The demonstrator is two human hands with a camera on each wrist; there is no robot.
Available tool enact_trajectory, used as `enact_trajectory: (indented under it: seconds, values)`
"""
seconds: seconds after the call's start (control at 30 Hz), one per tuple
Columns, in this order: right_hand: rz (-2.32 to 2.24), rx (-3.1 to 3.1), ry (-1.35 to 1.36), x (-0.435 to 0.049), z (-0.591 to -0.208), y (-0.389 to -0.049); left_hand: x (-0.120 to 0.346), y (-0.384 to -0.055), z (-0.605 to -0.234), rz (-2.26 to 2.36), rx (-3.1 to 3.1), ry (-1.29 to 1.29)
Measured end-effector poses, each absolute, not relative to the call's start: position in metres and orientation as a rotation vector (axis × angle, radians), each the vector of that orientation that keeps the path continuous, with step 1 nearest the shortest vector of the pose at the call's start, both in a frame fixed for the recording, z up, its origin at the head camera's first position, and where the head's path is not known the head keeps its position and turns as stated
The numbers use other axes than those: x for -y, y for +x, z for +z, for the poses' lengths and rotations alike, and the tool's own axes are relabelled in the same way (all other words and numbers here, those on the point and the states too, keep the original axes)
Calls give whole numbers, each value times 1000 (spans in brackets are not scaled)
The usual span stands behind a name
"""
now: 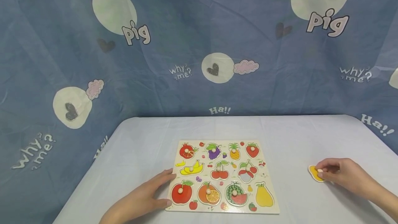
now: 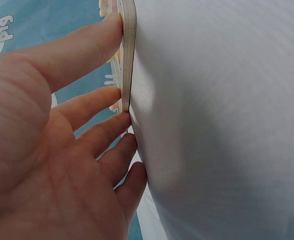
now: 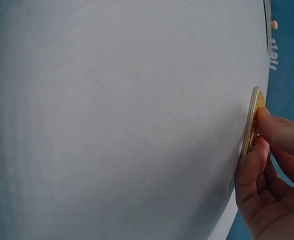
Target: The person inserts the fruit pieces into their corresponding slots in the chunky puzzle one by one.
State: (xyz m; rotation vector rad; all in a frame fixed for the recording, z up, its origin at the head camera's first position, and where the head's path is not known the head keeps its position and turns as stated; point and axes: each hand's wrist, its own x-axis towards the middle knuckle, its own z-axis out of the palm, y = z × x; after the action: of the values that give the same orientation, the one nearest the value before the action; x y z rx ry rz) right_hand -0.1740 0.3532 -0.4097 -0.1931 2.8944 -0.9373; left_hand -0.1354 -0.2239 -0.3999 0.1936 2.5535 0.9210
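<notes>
Yellow puzzle piece point(image 1: 314, 173): flat on desk point(image 1: 295, 137), lower right of frame, pinched by right hand point(image 1: 340, 175).
Fruit puzzle board point(image 1: 222, 176): long axis left-right, lower centre.
Left hand point(image 1: 146, 196): fingers straight, touching board's left edge.

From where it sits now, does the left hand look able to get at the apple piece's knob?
Probably yes. The left hand rests against the puzzle board at its near left edge, and the apple piece lies just beside the fingertips with nothing between.
</notes>
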Motion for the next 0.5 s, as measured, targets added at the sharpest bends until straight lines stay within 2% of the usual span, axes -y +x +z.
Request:
enact_trajectory:
  seconds: [0.5]
  values:
    - [-1040, -2899, -327, -340, -408, -171, 224, -135, -400, 867, -2596, 219]
